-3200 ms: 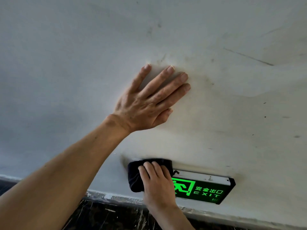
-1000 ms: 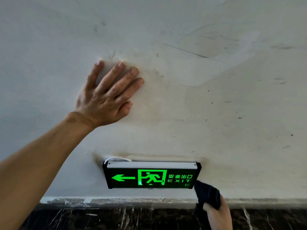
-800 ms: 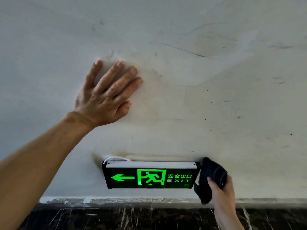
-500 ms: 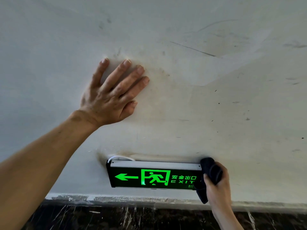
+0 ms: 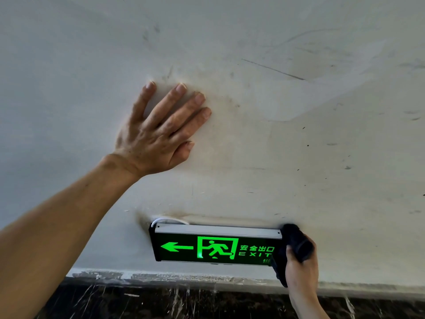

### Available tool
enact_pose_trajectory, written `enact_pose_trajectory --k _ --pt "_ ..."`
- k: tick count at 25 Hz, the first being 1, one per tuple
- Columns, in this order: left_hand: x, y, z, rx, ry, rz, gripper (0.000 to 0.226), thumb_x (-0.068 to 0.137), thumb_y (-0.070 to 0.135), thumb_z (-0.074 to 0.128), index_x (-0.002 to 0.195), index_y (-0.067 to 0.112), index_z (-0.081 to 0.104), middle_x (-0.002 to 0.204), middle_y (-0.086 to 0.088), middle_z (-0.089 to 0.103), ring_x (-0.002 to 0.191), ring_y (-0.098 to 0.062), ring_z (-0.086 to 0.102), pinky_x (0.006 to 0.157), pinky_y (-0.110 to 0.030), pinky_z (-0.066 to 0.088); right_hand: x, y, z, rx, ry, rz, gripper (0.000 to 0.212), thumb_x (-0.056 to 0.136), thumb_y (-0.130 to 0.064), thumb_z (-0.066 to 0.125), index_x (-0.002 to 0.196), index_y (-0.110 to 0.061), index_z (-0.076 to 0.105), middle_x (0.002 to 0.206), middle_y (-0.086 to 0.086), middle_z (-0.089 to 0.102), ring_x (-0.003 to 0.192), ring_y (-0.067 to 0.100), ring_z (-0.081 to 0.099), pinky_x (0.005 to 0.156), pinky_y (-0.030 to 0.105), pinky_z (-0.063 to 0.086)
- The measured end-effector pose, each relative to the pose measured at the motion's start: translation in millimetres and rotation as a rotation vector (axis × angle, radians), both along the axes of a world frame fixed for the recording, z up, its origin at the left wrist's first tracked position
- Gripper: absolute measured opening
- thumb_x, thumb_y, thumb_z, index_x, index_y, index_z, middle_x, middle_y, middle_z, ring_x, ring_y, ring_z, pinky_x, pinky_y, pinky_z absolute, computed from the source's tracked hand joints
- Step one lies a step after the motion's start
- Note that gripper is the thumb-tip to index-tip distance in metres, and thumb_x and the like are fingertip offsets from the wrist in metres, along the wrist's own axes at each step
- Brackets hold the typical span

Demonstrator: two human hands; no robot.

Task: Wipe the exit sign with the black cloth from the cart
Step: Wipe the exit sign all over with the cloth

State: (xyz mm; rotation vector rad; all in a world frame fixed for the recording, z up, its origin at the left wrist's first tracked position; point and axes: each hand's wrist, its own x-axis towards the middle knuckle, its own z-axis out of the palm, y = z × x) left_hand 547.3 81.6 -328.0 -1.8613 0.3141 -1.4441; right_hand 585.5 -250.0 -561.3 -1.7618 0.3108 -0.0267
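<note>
A black exit sign (image 5: pixel 213 246) with a lit green arrow, running figure and "EXIT" lettering hangs low on a white wall. My right hand (image 5: pixel 301 270) is shut on the black cloth (image 5: pixel 295 244), which is wrapped over the sign's right end and covers its last letters. My left hand (image 5: pixel 158 132) lies flat on the wall above and left of the sign, fingers spread, holding nothing.
The white wall (image 5: pixel 299 146) is scuffed and stained around the sign. A white cable (image 5: pixel 169 219) loops out above the sign's left top corner. Below runs a dark marble-patterned band (image 5: pixel 184 302) with a rough paint edge.
My right hand rose with the cloth from below the sign's right corner and pressed it onto the right end. The left hand has stayed flat on the wall.
</note>
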Motion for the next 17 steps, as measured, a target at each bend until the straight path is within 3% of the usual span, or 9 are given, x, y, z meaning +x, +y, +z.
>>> enact_pose_trajectory --k 3,7,10,13,17 --pt "-0.7 -0.2 0.4 0.004 0.003 0.008 0.059 0.095 0.037 0.038 0.148 0.013 0.044 0.151 -0.009 0.039 0.139 -0.034 0.037 0.115 -0.057 0.021 1.6 0.0 -6.8 0.031 0.051 -0.023 0.034 0.091 -0.017 0.059 0.110 -0.043 0.049 0.109 0.013 0.068 0.097 0.044 0.066 0.089 0.068 0.049" --pt "-0.4 -0.1 1.1 0.005 0.005 0.013 0.058 0.095 0.037 0.038 0.148 0.013 0.044 0.151 -0.009 0.039 0.138 -0.034 0.038 0.116 -0.057 0.020 3.1 -1.2 -12.3 0.030 0.095 -0.035 0.027 0.090 -0.020 0.061 0.110 -0.034 0.050 0.110 0.016 0.067 0.099 0.044 0.065 0.089 0.066 0.050" --pt "-0.8 -0.1 0.1 -0.001 0.009 0.015 0.059 0.094 0.037 0.040 0.148 0.013 0.043 0.151 -0.009 0.038 0.139 -0.034 0.037 0.115 -0.057 0.020 2.5 -4.7 -21.8 -0.036 0.148 -0.018 0.027 0.090 -0.018 0.063 0.114 -0.025 0.053 0.111 0.017 0.067 0.103 0.041 0.063 0.091 0.054 0.050" --pt "-1.6 -0.5 0.4 -0.002 0.009 0.027 0.060 0.094 0.037 0.041 0.149 0.013 0.042 0.151 -0.009 0.038 0.139 -0.034 0.035 0.115 -0.057 0.020 -0.2 -7.6 -35.2 -0.164 0.209 0.046 0.035 0.089 -0.013 0.063 0.123 -0.016 0.052 0.114 0.019 0.066 0.107 0.038 0.060 0.083 0.036 0.040" --pt "-0.3 -0.7 2.1 -0.001 0.017 0.030 0.060 0.094 0.038 0.040 0.149 0.014 0.041 0.151 -0.009 0.037 0.139 -0.034 0.034 0.115 -0.057 0.020 0.5 -6.7 -43.5 -0.234 0.267 0.111 0.037 0.090 -0.011 0.061 0.126 -0.014 0.050 0.097 0.009 0.057 0.102 0.038 0.059 0.079 0.034 0.036"
